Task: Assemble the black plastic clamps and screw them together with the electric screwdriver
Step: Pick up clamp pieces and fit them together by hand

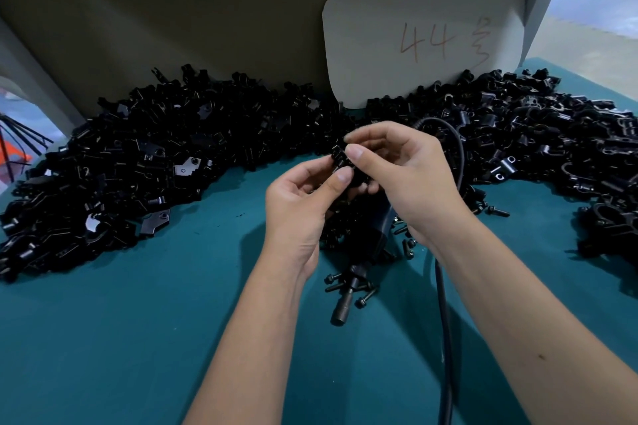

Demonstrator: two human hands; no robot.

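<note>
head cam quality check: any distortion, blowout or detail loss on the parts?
Head view: wide-angle bowing at the edges; daylight blown out top right; heaped black plastic clamp parts merge into a dark mass with few glints; the small black clamp piece pinched between left hand and right hand shows little detail.

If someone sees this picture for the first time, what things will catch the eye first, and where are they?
First, the long heap of black clamp parts curving across the back of the teal table. At the centre, the left hand and the right hand pinch one black clamp piece together. Below them lies the electric screwdriver among loose screws, and a white card marked 44 stands behind.
</note>
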